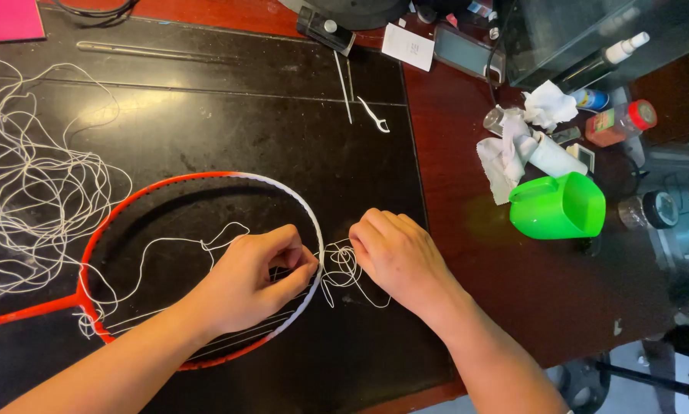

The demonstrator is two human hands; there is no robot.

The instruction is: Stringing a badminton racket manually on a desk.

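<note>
Head view: both hands, left [256, 276] and right [394, 253], pinching string [344, 268] at racket rim [206, 178]; loose string [38, 192] left, green cup [559, 207] right (mat edge near).

2 bare forearms come into view from the lower edge, one from 7 o'clock and one from 5 o'clock. No sleeve, watch, ring or glove shows on either. The left hand [256, 272] and right hand [396, 253] are bare, with short, plain fingernails; knuckles and finger creases show clearly.
</note>
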